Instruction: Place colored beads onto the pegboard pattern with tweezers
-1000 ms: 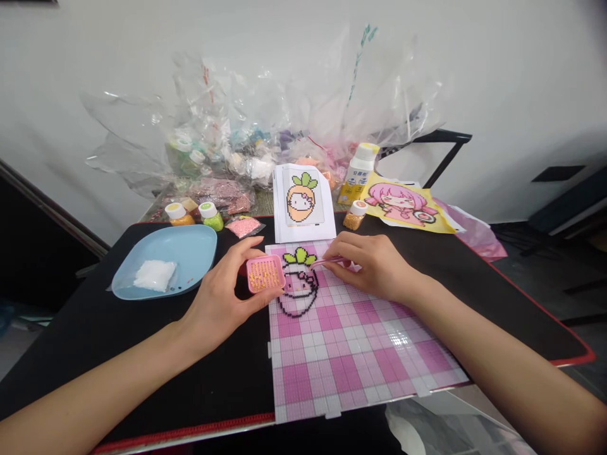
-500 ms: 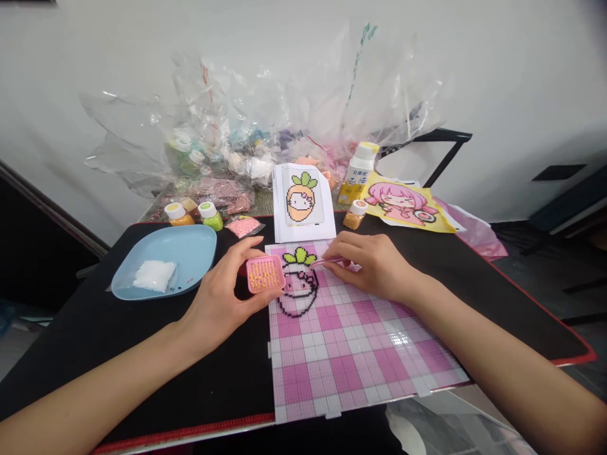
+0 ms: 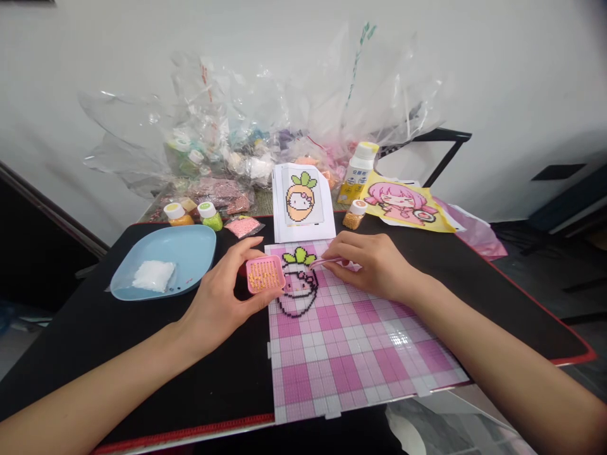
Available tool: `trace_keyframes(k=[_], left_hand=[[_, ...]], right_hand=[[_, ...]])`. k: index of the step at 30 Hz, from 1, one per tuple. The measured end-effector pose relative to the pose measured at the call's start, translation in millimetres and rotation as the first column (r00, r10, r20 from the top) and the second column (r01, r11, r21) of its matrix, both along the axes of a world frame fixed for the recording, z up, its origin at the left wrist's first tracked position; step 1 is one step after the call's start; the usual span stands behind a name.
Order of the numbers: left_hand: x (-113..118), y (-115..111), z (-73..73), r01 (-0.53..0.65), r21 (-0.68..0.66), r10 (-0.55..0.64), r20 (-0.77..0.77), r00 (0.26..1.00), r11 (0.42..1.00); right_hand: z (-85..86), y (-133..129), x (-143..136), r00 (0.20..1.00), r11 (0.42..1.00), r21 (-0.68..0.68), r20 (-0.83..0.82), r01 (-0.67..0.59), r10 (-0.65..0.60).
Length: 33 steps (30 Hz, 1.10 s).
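Note:
Between thumb and fingers, my left hand (image 3: 227, 284) grips a small pink bead tray (image 3: 265, 275) with ridged rows and yellow-orange beads in it. My right hand (image 3: 365, 260) pinches pink tweezers (image 3: 325, 261), their tips over the upper part of the bead picture. That picture, a carrot shape (image 3: 298, 314) with a black outline and green leaves, lies on a clear pegboard (image 3: 341, 341) over pink checks. Whether the tips hold a bead is too small to tell. Just behind the board stands a printed carrot pattern (image 3: 300, 199) on white paper.
To the left lies a blue plate (image 3: 190, 243) bearing a packet of white beads (image 3: 154, 276). Bead jars (image 3: 211, 216) and a pink bead packet (image 3: 243, 226) sit behind it. A jar of orange beads (image 3: 355, 215), a white-yellow bottle (image 3: 359, 170) and clear bags (image 3: 246, 107) stand at the back.
Almost nothing differs. Both hands, the tray and the tweezers keep practically the same places.

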<state>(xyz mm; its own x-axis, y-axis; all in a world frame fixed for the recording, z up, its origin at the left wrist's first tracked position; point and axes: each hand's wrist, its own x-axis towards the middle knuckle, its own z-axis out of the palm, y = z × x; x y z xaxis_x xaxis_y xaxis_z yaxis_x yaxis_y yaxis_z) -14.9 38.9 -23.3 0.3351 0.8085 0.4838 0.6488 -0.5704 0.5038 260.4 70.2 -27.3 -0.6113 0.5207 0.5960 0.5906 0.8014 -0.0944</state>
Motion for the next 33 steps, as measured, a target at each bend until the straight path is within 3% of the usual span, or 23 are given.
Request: trace_keyframes(k=[9, 15, 25, 33], left_hand=[[0.4, -1.7, 1.7, -0.003, -0.024, 0.003, 0.001, 1.000, 1.000], [0.0, -4.6, -1.2, 0.062, 0.029, -0.061, -0.029, 0.998, 0.998], [3.6, -6.5, -4.5, 0.158, 0.089, -0.154, -0.055, 0.987, 0.983], [3.4, -7.6, -4.4, 0.165, 0.104, -0.160, -0.056, 0.986, 0.981]], right_hand=[[0.9, -0.7, -0.8, 0.999, 1.000, -0.008, -0.053, -0.003, 0.002], [2.9, -6.1, -10.0, 0.975, 0.992, 0.045, -0.189, -0.114, 0.120], [-0.8, -11.2, -17.4, 0.989, 0.990, 0.018, -0.046, -0.142, 0.143], [1.1, -11.7, -20.2, 0.984, 0.986, -0.013, -0.060, -0.168, 0.167]])
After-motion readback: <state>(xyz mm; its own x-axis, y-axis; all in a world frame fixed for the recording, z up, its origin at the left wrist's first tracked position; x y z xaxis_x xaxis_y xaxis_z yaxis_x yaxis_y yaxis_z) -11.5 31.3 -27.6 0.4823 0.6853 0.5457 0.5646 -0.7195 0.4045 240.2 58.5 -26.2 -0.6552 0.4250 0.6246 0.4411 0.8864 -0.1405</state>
